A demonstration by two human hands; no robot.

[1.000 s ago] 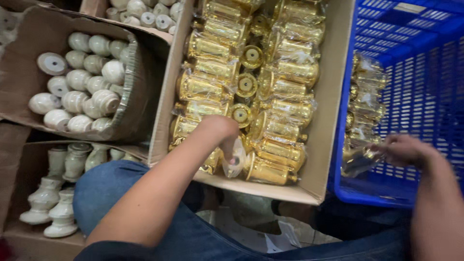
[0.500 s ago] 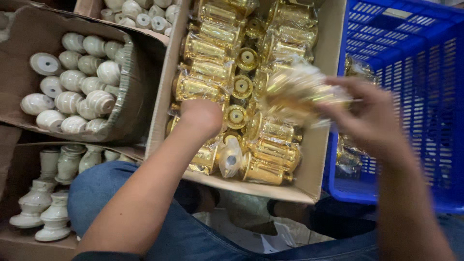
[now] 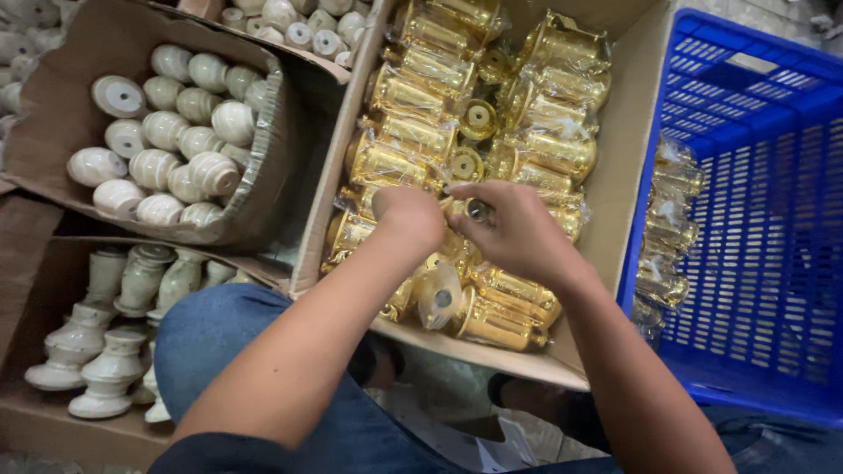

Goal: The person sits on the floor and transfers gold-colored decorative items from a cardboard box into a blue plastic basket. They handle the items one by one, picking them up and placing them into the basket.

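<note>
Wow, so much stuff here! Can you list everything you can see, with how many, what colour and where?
gold parts: many, shiny gold, wrapped in clear film, filling the middle box
middle box: one, brown cardboard, centre
blue crate: one, blue plastic, right
wrapped gold pieces: a few, gold, along the crate's left inner wall
round knobs: many, cream, in the upper left box
pedestal pieces: several, cream, in the lower left box
jeans: blue, bottom centre
left hand: on the gold parts in the middle box
right hand: over the same box, fingers on a small gold piece
</note>
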